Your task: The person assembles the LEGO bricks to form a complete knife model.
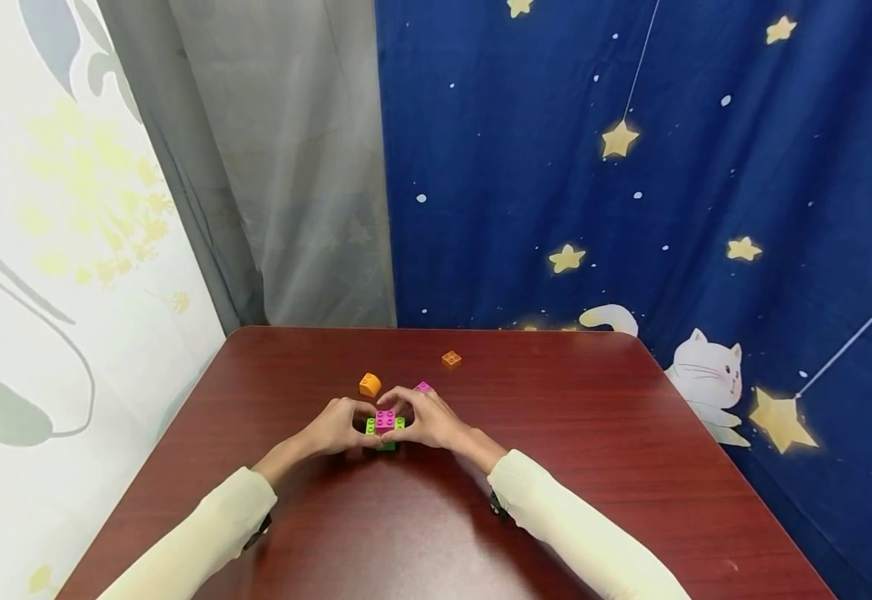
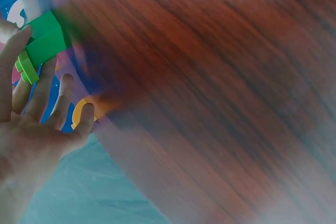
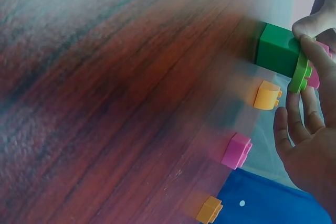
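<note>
A small stack of toy building blocks stands on the table between both hands. At its base is a green block (image 3: 278, 50), with a lime block (image 3: 301, 73) across it and a pink block (image 1: 385, 419) on top. From the left, the left hand (image 1: 338, 427) grips the stack with thumb and index finger. The right hand (image 1: 430, 421) holds it the same way from the right. Thumbs lie on the near side, index fingers on the far side. The other fingers of the left hand (image 2: 34, 124) spread loosely in the left wrist view. Fingertips partly cover the lime block.
Behind the hands lie a yellow-orange curved block (image 1: 369, 384), another pink block (image 1: 423, 387) partly hidden by the right hand, and an orange block (image 1: 451, 358) farther back. The reddish-brown table (image 1: 571, 417) ends at curtains (image 1: 511, 167) at the back.
</note>
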`<control>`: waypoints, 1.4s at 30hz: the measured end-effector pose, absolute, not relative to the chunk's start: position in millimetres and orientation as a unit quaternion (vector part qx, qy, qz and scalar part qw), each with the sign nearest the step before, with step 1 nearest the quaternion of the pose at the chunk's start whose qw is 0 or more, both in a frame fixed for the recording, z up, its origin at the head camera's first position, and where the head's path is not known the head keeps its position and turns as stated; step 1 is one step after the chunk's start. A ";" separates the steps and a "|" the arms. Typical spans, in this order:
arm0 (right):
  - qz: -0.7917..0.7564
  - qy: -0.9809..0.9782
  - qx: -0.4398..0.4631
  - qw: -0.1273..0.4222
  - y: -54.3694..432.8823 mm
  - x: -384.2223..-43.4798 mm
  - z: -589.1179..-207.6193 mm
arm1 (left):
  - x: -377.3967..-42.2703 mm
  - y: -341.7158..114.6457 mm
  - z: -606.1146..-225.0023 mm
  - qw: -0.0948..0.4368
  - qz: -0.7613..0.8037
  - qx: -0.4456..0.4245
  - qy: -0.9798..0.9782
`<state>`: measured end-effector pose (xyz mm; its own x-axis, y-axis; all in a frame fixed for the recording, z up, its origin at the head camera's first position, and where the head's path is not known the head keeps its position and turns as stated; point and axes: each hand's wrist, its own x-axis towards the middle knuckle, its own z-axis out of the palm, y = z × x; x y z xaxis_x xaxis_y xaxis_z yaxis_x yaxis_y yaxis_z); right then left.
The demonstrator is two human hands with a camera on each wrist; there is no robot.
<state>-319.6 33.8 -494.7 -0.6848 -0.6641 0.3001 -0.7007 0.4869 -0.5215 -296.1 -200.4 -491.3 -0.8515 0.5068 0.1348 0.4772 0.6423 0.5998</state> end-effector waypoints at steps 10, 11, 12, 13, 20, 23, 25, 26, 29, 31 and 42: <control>0.359 -0.848 0.388 0.037 33.6 -319.3 -500.6 | -292.7 -203.5 -493.9 0.031 0.346 0.274 0.897; 0.359 -0.849 0.387 0.038 33.6 -319.2 -500.6 | -292.3 -203.0 -493.3 0.031 0.353 0.273 0.895; 0.356 -0.850 0.385 0.040 33.6 -319.2 -500.5 | -292.1 -202.6 -492.4 0.030 0.360 0.271 0.892; 0.353 -0.852 0.384 0.041 33.6 -319.3 -500.4 | -291.9 -202.1 -491.5 0.028 0.366 0.270 0.890; 0.333 -0.868 0.367 0.046 32.9 -320.2 -501.3 | -293.1 -198.2 -484.9 0.022 0.396 0.267 0.878; 0.330 -0.869 0.365 0.043 32.7 -319.8 -501.7 | -293.6 -198.1 -484.7 0.018 0.394 0.270 0.878; 0.329 -0.869 0.366 0.043 32.9 -319.7 -502.1 | -294.0 -198.2 -485.3 0.018 0.396 0.268 0.878; 0.329 -0.869 0.367 0.044 32.8 -319.8 -502.2 | -294.2 -198.2 -485.6 0.017 0.396 0.268 0.878; 0.329 -0.866 0.372 0.047 32.9 -320.0 -502.4 | -295.2 -197.7 -485.6 0.015 0.393 0.264 0.881; 0.328 -0.865 0.378 0.048 33.1 -320.3 -502.9 | -295.9 -197.4 -485.1 0.011 0.386 0.264 0.884; 0.308 -0.858 0.410 0.030 35.0 -319.9 -498.6 | -297.0 -196.1 -484.3 -0.006 0.358 0.257 0.898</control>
